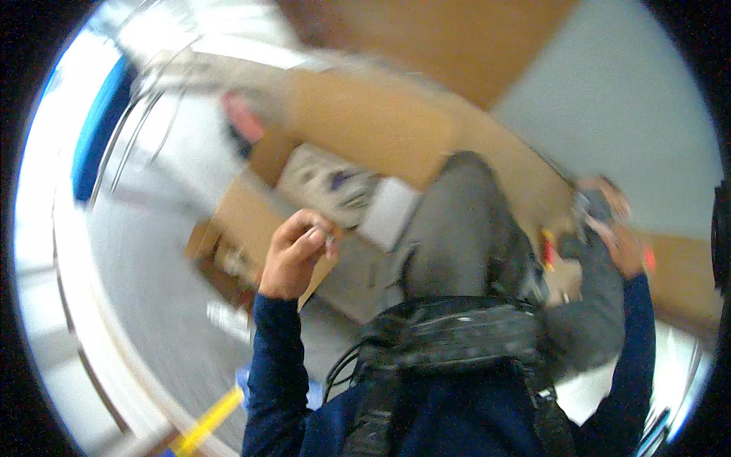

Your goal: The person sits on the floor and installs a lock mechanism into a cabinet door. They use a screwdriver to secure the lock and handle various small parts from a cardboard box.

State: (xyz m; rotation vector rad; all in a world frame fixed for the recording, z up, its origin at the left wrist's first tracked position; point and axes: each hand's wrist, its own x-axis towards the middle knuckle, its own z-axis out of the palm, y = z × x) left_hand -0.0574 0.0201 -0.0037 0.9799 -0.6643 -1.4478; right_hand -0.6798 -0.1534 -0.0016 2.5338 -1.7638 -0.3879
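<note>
1. Silvery and tiny, a small pale object [330, 241] sits pinched at the fingertips of the left hand [293, 255], raised above the open cardboard box [251, 221]; the blur is too heavy to tell what the object is.
2. That left hand is nearly closed: fingers curled in, thumb pressed toward the forefinger, a fine grip that suits something so small. The dark blue sleeve [272, 365] rises to it from the lower edge.
3. Over on the other side, the right hand [620, 240] is lifted near a cluster of things I can only half make out, among them a red-and-yellow item [547, 251]. It appears partly curled, yet whether it grips anything I cannot tell through the smear.
4. Between the two arms runs a grey trouser leg [457, 228], bent at the knee, so the person seems to be crouching or kneeling close to the box, which would put its contents within easy reach.
5. Inside the box lie pale printed sheets or packets [335, 183], with a white slab [388, 213] just beside them.
6. Strapped to the chest is a black harness [457, 331] with a cable trailing off it.
7. Farther out are a light grey floor [145, 305], a yellow bar [205, 426] at the lower edge, a blue strip [95, 129] on the left, and a brown surface [426, 38] at the top.
</note>
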